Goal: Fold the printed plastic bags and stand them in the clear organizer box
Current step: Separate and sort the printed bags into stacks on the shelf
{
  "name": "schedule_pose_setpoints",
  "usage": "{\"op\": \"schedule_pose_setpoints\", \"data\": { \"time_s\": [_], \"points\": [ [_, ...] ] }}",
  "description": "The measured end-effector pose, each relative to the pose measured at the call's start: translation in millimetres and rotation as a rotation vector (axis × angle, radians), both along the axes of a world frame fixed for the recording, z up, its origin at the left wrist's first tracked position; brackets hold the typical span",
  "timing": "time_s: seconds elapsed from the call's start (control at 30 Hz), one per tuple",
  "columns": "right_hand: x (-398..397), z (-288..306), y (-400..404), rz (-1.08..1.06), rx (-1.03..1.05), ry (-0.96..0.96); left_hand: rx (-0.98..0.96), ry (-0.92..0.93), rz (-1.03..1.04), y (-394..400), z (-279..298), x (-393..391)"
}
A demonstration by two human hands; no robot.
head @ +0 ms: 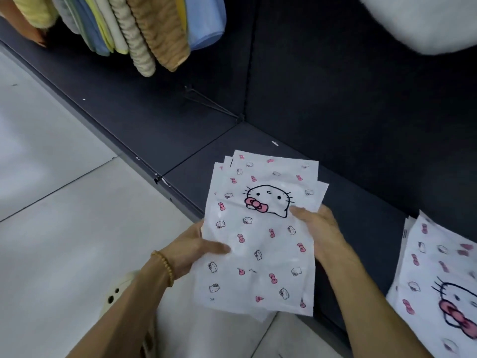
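A stack of white plastic bags (260, 228) printed with cat faces and pink bows is held flat in front of me, above the edge of a dark shelf. My left hand (193, 250) grips the stack's left edge, thumb on top. My right hand (318, 228) holds the right edge, thumb lying over the big cat print. Several bag edges fan out at the top. A second pile of the same bags (438, 275) lies on the shelf at the lower right. No clear organizer box is in view.
The dark low shelf (180, 140) runs from upper left to lower right with a dark back panel. Folded towels (134, 27) hang above at the upper left, and a white fluffy thing (423, 21) sits at the upper right. Pale floor tiles (64, 202) lie to the left.
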State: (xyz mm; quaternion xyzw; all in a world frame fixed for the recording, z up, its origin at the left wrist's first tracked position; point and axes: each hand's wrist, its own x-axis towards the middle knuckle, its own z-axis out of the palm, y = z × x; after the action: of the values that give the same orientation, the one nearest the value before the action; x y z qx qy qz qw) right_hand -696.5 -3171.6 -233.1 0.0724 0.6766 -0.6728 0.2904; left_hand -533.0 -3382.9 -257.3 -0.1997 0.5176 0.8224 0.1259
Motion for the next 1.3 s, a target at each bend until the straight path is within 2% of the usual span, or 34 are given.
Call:
{"op": "schedule_pose_setpoints", "data": {
  "time_s": [0.13, 0.27, 0.4, 0.47, 0.57, 0.67, 0.77, 0.83, 0.97, 1.07, 1.17, 1.3],
  "points": [
    [2.8, 33.4, 32.9, 0.079, -0.032, 0.145, -0.114, 0.078, 0.197, 17.6, 25.2, -14.9],
    [13.5, 61.5, 69.4, 0.095, -0.078, 0.206, -0.303, 0.163, 0.131, 58.7, 48.0, -35.6],
    [24.3, 89.7, 119.2, 0.0, -0.149, 0.256, -0.227, 0.272, 0.216, 106.0, 66.8, -46.4],
    [34.7, 100.0, 146.2, -0.008, -0.057, 0.273, -0.217, 0.327, 0.224, 128.9, 78.7, -52.7],
    [52.0, 113.5, 185.1, 0.003, 0.173, 0.418, -0.267, 0.428, 0.131, 167.5, 100.8, -63.2],
    [67.5, 135.2, 226.3, -0.096, 0.214, 0.568, -0.217, 0.45, -0.011, 203.8, 114.8, -71.8],
    [82.6, 147.7, 267.0, -0.202, 0.238, 0.624, -0.181, 0.394, -0.082, 237.3, 119.7, -78.0],
    [94.5, 145.7, 291.0, -0.223, 0.296, 0.564, -0.192, 0.371, -0.076, 262.1, 117.3, -80.4],
    [120.4, 133.9, 345.7, -0.152, 0.381, 0.288, -0.152, 0.371, -0.057, 317.4, 116.8, -84.8],
    [130.0, 126.4, 390.1, -0.294, 0.43, 0.299, -0.15, 0.368, -0.103, 365.1, 113.0, -90.8],
    [132.8, 106.8, 440.3, -0.467, 0.505, 0.287, -0.272, 0.358, -0.252, 417.1, 98.2, -100.4],
    [142.4, 59.4, 515.8, -0.525, 0.622, 0.132, -0.363, 0.26, -0.472, 498.8, 63.3, -111.9]
  ]
}}
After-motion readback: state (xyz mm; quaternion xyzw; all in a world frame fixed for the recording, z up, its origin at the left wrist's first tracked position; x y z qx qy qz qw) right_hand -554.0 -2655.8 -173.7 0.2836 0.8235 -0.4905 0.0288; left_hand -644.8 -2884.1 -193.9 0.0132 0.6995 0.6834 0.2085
